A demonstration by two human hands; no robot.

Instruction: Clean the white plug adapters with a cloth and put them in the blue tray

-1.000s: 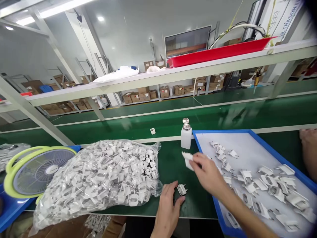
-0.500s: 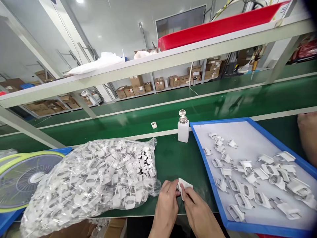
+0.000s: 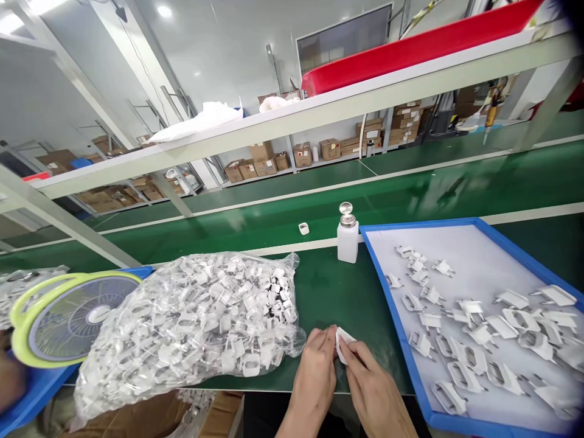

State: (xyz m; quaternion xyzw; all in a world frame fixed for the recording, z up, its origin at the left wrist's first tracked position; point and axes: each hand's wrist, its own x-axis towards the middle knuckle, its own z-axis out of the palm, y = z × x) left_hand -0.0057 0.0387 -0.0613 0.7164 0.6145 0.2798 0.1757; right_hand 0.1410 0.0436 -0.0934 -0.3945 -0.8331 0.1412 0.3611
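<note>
Both hands low at the near edge of the green worktop (image 3: 337,292), close together and touching. Left hand (image 3: 314,371) curled, fingertips closed round a small part that stays hidden; grip pressed together on it. Right hand (image 3: 371,389) just beside, thumb and forefinger pinching a folded white wipe (image 3: 343,344) against the spot where the left fingertips meet. Wipe raised a little above the worktop, between the two hands, near the right end of the bag.

To the left, touching the near edge, a big clear plastic bag (image 3: 191,328) stuffed with white plug parts, mouth turned toward the hands. Further left, a round fan with a yellow-green rim (image 3: 68,313), lying on a blue tray (image 3: 31,389).

To the right, well apart from the hands, a blue-rimmed tray (image 3: 392,328) with a white liner, strewn with loose white plug adapters (image 3: 469,340), two-pin pieces lying in no order. At its far left corner, upright on the worktop, a white dispenser bottle with a metal pump cap (image 3: 347,237). Just left of the bottle, on the conveyor belt (image 3: 410,194), one small white part (image 3: 303,228) alone.

Overhead, a pale shelf (image 3: 319,115) carrying a long red tray (image 3: 410,52) and a white bag. Behind, cardboard boxes stacked on racks.
</note>
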